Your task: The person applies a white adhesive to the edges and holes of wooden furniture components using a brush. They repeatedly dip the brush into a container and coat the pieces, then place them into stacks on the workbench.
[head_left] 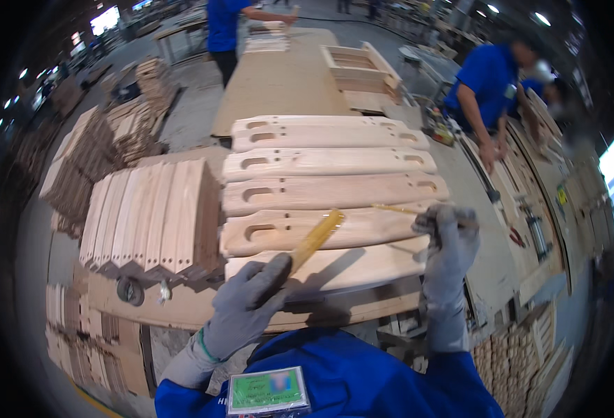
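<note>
My left hand [251, 296], in a grey glove with a darker thumb area, is closed on a long yellow glossy piece [317, 240]; its exact kind I cannot make out. It points up and away over the nearest wooden boards. In my right hand [448, 237], also gloved, the fingers pinch a thin yellowish stick [392, 208] whose tip points left over a board. Under both hands lies a row of pale shaped wooden boards [335, 192], with oval slots and small dark holes near their ends. The nearest board [363, 266] shows no slot from here.
To the left stand angled wooden pieces [143, 212] in a row, with stacked wood [81, 164] beyond. A tape roll [130, 291] sits near the table edge. A wooden frame [363, 70] lies farther back. A co-worker in blue [484, 87] bends over a bench at right.
</note>
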Motion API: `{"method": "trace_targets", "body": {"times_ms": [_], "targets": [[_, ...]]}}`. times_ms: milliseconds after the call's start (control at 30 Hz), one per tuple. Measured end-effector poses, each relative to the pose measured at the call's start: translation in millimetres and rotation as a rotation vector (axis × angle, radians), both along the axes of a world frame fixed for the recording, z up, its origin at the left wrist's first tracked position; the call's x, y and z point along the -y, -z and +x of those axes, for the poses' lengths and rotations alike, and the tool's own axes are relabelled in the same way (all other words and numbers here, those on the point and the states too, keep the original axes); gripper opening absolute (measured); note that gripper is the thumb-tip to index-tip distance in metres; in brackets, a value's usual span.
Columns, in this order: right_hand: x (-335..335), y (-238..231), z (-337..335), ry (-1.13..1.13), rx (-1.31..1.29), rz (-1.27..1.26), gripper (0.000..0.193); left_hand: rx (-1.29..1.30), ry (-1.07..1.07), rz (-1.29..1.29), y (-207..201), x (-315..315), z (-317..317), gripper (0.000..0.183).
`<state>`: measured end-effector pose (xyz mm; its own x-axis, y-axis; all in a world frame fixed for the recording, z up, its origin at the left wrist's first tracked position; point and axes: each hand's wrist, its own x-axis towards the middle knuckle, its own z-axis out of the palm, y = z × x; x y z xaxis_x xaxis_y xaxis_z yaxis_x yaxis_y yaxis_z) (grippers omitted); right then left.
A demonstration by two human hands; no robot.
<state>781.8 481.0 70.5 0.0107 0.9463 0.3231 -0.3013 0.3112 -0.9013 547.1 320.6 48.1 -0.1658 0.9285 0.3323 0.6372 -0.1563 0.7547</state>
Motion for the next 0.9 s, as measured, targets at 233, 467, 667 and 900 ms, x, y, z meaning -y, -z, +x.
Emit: {"method": "trace_targets", "body": {"times_ms": [233, 467, 667, 900], "targets": [[-87.0, -6.9, 73.4, 0.081, 0.530, -0.175, 0.025, 0.564, -0.072, -0.324, -0.7, 4.6, -0.6, 0.050], [-114.5, 14.9, 66.4, 0.109, 0.587, -0.159, 0.022, 0.642, -0.055, -0.374, 1.4, -3.8, 7.1, 0.051], [-121.8, 29.1, 61.6, 0.042, 0.835, -0.010, 0.015, 0.711, -0.115, -0.444, -5.1, 1.9, 12.3, 0.051], [-119.6, 23.6, 54.3, 0.053, 0.935, 0.145, 0.015, 0.716, 0.240, -0.681, 8.1, -10.7, 24.8, 0.047]]}}
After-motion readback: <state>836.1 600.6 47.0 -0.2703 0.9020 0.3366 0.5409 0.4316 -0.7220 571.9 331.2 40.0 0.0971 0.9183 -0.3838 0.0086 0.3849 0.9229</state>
